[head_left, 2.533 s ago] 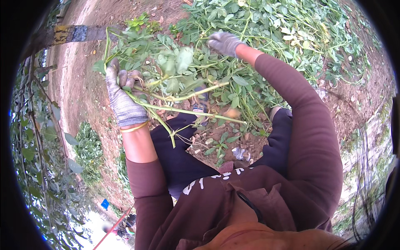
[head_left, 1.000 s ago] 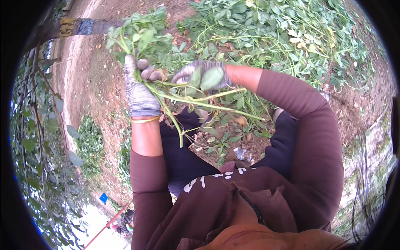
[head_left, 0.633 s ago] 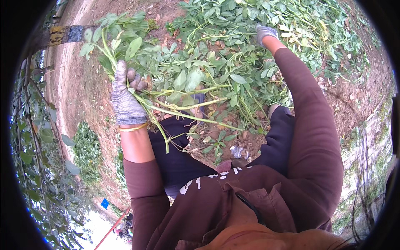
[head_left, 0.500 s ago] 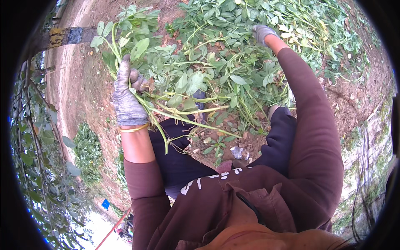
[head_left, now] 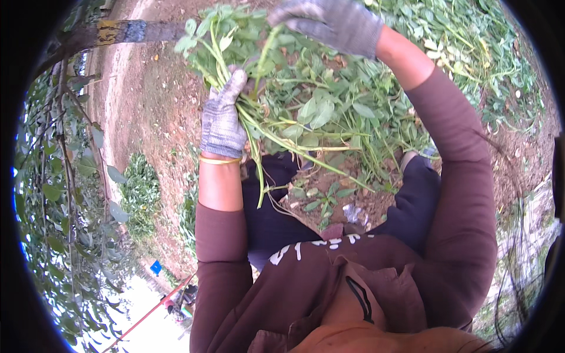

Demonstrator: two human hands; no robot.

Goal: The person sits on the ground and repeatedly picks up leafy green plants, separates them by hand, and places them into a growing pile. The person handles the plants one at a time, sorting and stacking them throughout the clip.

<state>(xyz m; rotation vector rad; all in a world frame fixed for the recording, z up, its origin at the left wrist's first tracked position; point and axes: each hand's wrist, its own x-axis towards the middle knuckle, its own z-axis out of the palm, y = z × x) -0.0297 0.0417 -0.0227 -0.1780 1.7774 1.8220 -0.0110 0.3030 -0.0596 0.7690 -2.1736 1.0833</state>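
Note:
Several long leafy green stems (head_left: 294,147) with oval leaflets, like peanut plants, are bunched in my left hand (head_left: 223,117). That hand wears a grey knit glove and is closed round the bunch, thumb up. The leafy tops point away from me and the bare stem ends trail toward my lap, to the right. My right hand (head_left: 332,26), in a matching glove, is up beside the leafy tops. Its fingertips meet the upper end of a thick green stem (head_left: 268,56) that rises from the bunch and appears pinched there.
A broad heap of cut green plants (head_left: 453,65) covers the ground ahead and to the right. A tree branch (head_left: 126,32) crosses at the upper left, with hanging leaves (head_left: 65,194) below it. Crumpled silvery scrap (head_left: 355,215) lies on the soil between my legs.
My right hand has come from the heap at the right up to the tops of the bunch and a stem. In the picture, my left hand and its bunch sit further right.

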